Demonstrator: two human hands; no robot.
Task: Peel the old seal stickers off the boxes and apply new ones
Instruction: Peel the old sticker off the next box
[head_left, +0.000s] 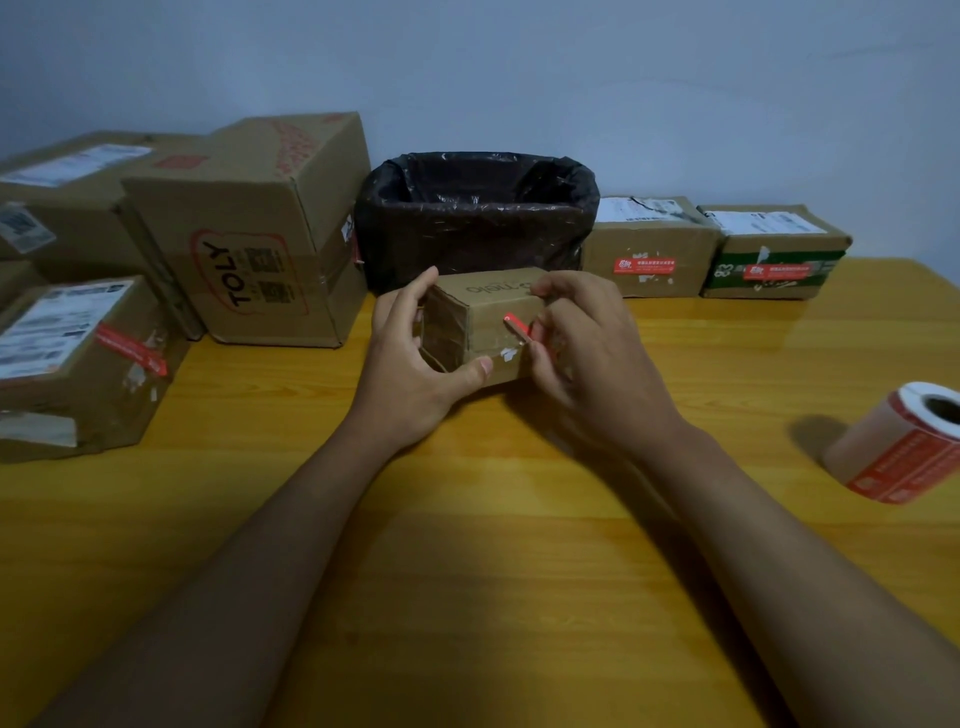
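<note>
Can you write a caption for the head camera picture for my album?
Left hand steadies a small cardboard box while the right hand peels its red seal sticker.

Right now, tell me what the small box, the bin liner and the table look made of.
Small box: plain brown cardboard, matte, with worn edges.
Bin liner: thin black plastic film, apparently; crinkled with glossy highlights.
Table: wood or wood-look laminate; yellow grain lines, shiny surface.
</note>
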